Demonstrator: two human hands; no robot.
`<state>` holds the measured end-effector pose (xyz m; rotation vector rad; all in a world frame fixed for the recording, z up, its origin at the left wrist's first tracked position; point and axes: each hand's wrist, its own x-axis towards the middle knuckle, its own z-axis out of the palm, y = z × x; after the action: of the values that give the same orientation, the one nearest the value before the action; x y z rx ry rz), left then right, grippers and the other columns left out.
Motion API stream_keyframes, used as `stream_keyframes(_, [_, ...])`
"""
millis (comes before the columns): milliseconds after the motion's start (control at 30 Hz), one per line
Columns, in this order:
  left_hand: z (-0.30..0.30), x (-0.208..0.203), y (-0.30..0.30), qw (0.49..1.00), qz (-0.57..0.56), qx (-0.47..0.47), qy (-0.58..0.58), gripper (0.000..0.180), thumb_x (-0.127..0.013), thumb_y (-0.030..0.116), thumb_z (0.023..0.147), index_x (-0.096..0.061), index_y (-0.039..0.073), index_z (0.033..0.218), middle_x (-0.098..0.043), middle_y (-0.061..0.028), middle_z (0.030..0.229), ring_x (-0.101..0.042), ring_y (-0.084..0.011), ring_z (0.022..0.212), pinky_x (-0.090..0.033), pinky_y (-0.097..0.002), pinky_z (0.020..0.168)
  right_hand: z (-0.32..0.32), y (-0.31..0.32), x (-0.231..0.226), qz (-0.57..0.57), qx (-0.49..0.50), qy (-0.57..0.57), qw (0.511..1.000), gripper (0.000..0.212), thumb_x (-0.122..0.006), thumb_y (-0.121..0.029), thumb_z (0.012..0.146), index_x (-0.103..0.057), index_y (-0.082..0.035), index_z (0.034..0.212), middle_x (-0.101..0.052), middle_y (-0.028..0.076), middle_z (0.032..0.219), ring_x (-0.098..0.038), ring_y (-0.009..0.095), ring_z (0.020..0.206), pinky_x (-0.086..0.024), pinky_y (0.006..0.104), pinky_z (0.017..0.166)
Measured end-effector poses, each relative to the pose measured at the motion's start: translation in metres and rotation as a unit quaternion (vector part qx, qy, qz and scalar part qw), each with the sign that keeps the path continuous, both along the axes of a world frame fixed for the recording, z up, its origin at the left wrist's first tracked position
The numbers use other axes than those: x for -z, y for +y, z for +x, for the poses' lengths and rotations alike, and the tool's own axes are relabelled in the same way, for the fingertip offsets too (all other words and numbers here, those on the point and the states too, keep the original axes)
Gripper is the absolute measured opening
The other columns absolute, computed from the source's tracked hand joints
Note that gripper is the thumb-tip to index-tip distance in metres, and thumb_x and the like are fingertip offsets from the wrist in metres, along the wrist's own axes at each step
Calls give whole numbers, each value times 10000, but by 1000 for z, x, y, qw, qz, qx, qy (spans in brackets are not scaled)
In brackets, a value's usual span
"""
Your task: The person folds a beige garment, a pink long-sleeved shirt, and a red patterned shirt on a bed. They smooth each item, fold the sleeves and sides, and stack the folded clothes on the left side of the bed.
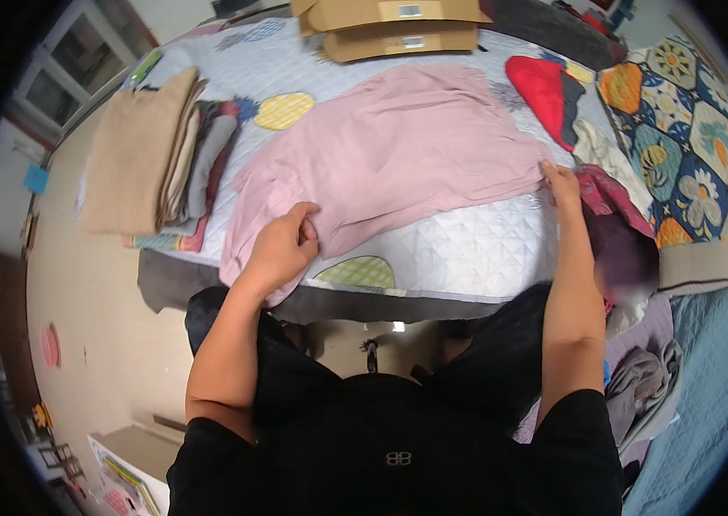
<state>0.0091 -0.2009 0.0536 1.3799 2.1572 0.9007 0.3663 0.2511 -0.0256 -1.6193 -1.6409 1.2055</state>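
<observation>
A pink garment (390,155) is spread across the quilted bed (467,249), reaching from the near edge toward the cardboard boxes (398,26) at the far side. It is laid out mostly flat, with some wrinkles and a loose fold along its left side; no proper fold is seen in it yet, so the folding of this piece is judged to be at its start. A stack of folded clothes (157,155) is seen at the left end of the bed, which suggests that part of the work is done. Unfolded pieces are left at the right: a red garment (540,90), a cream one below it, and a heap of dark and maroon clothes (613,224) by the bed's right corner.

The near left corner of the pink garment is gripped by the left hand (282,249), whose fingers are curled shut over a bunch of cloth. The right edge of the garment is met by the right hand (564,185), with the fingers drawn together; the cloth seems to be pinched there, though this cannot be told for certain at such a small size.
</observation>
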Motion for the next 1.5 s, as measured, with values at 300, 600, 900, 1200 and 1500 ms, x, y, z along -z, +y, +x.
stream_keyframes(300, [37,17,-4,967,-31,39,248,279,-768,207,771,-640,58,970,-658,-149,978,-618,-366,1012,-448,-488,858,-9,-14,5,51,0,27,998,382,-818,-313,830,-641,-49,1042,-643,17,768,-563,115,578,-381,283,479])
stream_keyframes(600, [-1,20,8,941,-24,58,333,81,-662,100,695,-673,59,765,-685,-144,834,-658,-360,852,-440,-505,825,17,-28,-19,-18,17,130,991,300,-777,-126,833,-613,-63,1076,-648,26,775,-547,114,528,-411,277,473])
stream_keyframes(900, [-15,2,-23,936,-133,166,280,173,-713,149,670,-694,31,795,-688,-177,780,-669,-385,855,-479,-485,876,76,-88,-47,-144,-178,-13,973,262,-788,-124,826,-630,-39,1017,-645,44,728,-594,143,512,-469,293,441])
stream_keyframes(1200, [33,-5,3,962,80,31,259,364,-730,384,866,-683,23,884,-686,-170,830,-648,-361,834,-447,-477,825,67,-89,-37,78,-32,-131,988,250,-771,-284,897,-632,-77,914,-633,-2,791,-556,93,605,-425,272,512])
stream_keyframes(1500, [30,18,19,980,10,18,200,161,-671,196,886,-669,39,852,-683,-207,800,-660,-415,815,-479,-505,774,64,-90,-42,112,-43,112,986,72,-721,-74,897,-659,-48,923,-638,-13,779,-575,94,686,-459,265,623])
